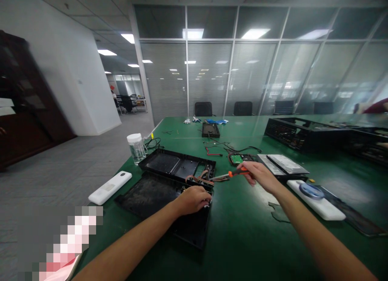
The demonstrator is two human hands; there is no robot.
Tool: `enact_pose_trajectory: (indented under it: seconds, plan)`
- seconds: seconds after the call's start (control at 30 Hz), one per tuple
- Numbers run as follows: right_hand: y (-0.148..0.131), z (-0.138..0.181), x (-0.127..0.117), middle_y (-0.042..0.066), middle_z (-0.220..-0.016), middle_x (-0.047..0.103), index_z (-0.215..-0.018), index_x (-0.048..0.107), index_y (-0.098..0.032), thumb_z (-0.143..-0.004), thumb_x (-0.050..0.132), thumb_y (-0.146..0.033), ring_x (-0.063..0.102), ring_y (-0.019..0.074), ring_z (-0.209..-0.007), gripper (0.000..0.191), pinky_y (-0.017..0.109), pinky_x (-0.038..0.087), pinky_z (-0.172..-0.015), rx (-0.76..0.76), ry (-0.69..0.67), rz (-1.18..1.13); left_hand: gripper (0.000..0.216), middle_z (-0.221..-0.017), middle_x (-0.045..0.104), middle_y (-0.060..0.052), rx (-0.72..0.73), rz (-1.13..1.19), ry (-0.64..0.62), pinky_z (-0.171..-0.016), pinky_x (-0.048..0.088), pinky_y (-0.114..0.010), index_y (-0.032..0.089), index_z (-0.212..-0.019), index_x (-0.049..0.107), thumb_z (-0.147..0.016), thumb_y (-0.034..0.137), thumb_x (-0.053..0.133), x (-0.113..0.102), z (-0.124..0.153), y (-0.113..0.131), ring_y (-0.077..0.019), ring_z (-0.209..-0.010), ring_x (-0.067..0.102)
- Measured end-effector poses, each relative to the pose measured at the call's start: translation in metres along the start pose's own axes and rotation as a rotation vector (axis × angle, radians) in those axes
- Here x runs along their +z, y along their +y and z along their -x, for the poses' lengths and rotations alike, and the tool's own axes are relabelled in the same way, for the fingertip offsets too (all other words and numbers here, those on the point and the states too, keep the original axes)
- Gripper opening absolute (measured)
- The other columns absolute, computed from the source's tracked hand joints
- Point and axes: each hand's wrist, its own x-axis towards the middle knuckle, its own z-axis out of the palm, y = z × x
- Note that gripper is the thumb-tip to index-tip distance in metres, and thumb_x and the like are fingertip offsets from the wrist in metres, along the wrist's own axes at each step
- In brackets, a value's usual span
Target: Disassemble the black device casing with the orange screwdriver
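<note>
screwdriver (235, 174): tip lost among wires (200, 179)
left hand (194, 200): fingertips out of sight
chassis (368, 147): blurred, cut by right edge

Office interior, lit by ceiling lights (256, 33) — a wall of glass partitions (209, 79) with drawn blinds runs behind a long green table (242, 240). Black chairs (203, 108) stand at its far edge. Grey floor (60, 167), a white wall (75, 79) and a dark wooden cabinet (24, 107) lie to the left.

Orange-handled screwdriver (235, 174), green table (242, 232)
</note>
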Motion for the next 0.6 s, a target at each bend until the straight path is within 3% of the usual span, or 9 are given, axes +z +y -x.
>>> enact_pose_trajectory:
  seconds: [0.07,0.13,0.27,0.4,0.5,0.6]
  plan:
    - [0.031,0.006,0.002,-0.006,-0.049,0.043,-0.093,0.059,-0.016,-0.080,0.047,-0.051,0.039,0.0073,-0.037,0.039,0.020,0.035,-0.036,0.036,0.206,-0.375,0.014,-0.086,0.058,-0.002,0.012,0.035,-0.034,-0.075,0.040,-0.021,0.020,-0.094,0.060,-0.081,0.019,0.054,0.002,0.000,-0.002,-0.0135,-0.082,0.055]
    - [0.056,0.009,0.014,-0.004,-0.058,0.052,-0.089,0.058,-0.018,-0.077,0.055,-0.047,0.048,0.0078,-0.046,0.031,0.021,0.044,-0.044,0.093,0.339,-0.615,0.018,-0.084,0.059,-0.002,0.009,0.070,-0.050,-0.074,0.040,-0.021,0.021,-0.096,0.060,-0.079,0.017,0.057,0.004,0.000,-0.003,-0.0133,-0.080,0.055]
    - [0.073,0.006,0.043,0.001,-0.086,0.060,-0.092,0.056,-0.020,-0.070,0.066,-0.034,0.057,0.0102,-0.069,0.027,0.028,0.051,-0.072,0.078,0.349,-0.745,0.030,-0.084,0.061,-0.002,0.037,0.117,-0.038,-0.077,0.040,-0.022,0.021,-0.104,0.058,-0.075,0.015,0.058,0.003,0.001,-0.002,-0.0146,-0.083,0.055]
    - [0.054,0.015,0.069,-0.001,-0.081,0.055,-0.078,0.051,-0.020,-0.071,0.064,-0.033,0.052,0.0098,-0.062,0.019,0.027,0.048,-0.062,-0.098,0.230,-0.396,0.027,-0.087,0.061,-0.004,0.072,0.139,0.005,-0.078,0.041,-0.023,0.020,-0.101,0.059,-0.074,0.019,0.058,-0.003,0.005,0.003,-0.0156,-0.085,0.055]
    - [0.027,0.040,0.094,0.003,-0.081,0.056,-0.069,0.049,-0.019,-0.082,0.050,-0.033,0.053,0.0135,-0.074,0.019,0.028,0.045,-0.069,-0.330,-0.021,0.071,0.020,-0.087,0.062,-0.005,0.032,0.164,0.090,-0.079,0.040,-0.024,0.017,-0.097,0.061,-0.079,0.024,0.053,-0.007,0.005,0.005,-0.0155,-0.085,0.054]
    - [0.003,0.071,0.125,0.007,-0.102,0.057,-0.098,0.054,-0.018,-0.084,0.048,-0.031,0.053,0.0168,-0.092,0.020,0.030,0.042,-0.081,-0.471,-0.369,0.508,0.021,-0.089,0.063,-0.005,-0.096,0.166,0.182,-0.083,0.039,-0.026,0.016,-0.095,0.062,-0.085,0.027,0.047,-0.014,0.002,0.000,-0.0152,-0.085,0.055]
